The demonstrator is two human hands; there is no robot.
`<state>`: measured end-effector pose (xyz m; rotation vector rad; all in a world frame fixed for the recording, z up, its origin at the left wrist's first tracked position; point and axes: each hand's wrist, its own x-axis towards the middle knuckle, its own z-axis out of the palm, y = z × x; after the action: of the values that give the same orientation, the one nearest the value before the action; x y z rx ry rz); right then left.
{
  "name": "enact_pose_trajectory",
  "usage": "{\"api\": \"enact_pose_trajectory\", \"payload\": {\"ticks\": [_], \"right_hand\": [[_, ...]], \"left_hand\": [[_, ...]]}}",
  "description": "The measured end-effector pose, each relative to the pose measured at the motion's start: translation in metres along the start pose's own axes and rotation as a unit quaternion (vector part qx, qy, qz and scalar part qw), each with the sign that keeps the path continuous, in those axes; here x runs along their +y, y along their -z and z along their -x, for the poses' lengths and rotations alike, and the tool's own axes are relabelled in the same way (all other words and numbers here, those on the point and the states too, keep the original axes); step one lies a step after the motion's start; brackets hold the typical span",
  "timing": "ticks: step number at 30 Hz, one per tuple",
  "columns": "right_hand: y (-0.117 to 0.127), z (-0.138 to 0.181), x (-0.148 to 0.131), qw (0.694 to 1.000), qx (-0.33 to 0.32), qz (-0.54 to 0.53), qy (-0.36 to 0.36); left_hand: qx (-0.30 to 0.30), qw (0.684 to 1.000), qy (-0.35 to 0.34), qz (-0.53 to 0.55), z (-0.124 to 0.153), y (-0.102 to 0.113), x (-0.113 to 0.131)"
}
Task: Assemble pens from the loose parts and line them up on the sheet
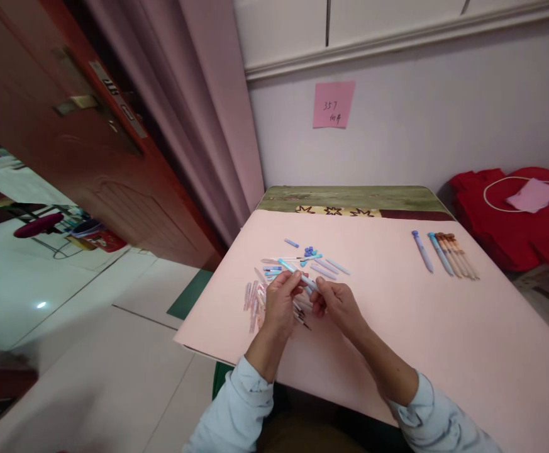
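Observation:
Over the pink-covered table, my left hand (283, 296) and my right hand (338, 302) hold a light-blue pen (302, 275) between them. The left fingers pinch its upper body below the turquoise end, and the right fingers close on its lower end. Around them lie loose pen parts: dark blue caps (310, 251), lavender barrels (324, 272), short blue pieces (272, 270), and clear pinkish pieces (253, 302). Dark-tipped refills (301, 316) stick out beneath my hands, which hide part of the pile.
At the right, a blue-topped pen (422, 251) lies near a row of pens (453, 257), several brown-topped. A red cloth (505, 217) covers something beside the table. A pink note (333, 104) hangs on the wall. The wooden door (127, 207) stands at the left.

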<state>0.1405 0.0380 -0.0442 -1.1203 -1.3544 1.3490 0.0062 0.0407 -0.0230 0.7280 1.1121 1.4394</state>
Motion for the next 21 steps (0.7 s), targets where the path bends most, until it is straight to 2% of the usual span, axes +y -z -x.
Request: {"api": "enact_pose_trajectory", "payload": {"ticks": [5,8,11,16,18,21], "right_hand": [[0.001,-0.001,0.000,0.987,0.097,0.093,0.090],[0.002,-0.001,0.001,0.979,0.115,0.120,0.115],[0.003,-0.001,0.000,0.990,0.075,0.084,0.082],[0.002,0.001,-0.008,0.998,-0.055,-0.023,0.006],[0.002,0.001,-0.011,0.997,-0.061,-0.050,-0.012],[0.002,0.000,-0.011,0.997,-0.027,-0.067,-0.006]], "left_hand": [[0.032,0.999,-0.009,0.002,0.000,0.001,-0.003],[0.024,1.000,-0.001,0.000,0.001,0.001,-0.004],[0.010,1.000,-0.006,-0.005,0.002,0.001,-0.003],[-0.001,1.000,-0.017,-0.004,0.001,0.002,-0.002],[0.002,1.000,-0.010,0.001,0.002,0.002,-0.001],[0.021,1.000,-0.010,0.003,0.003,0.000,-0.001]]}}
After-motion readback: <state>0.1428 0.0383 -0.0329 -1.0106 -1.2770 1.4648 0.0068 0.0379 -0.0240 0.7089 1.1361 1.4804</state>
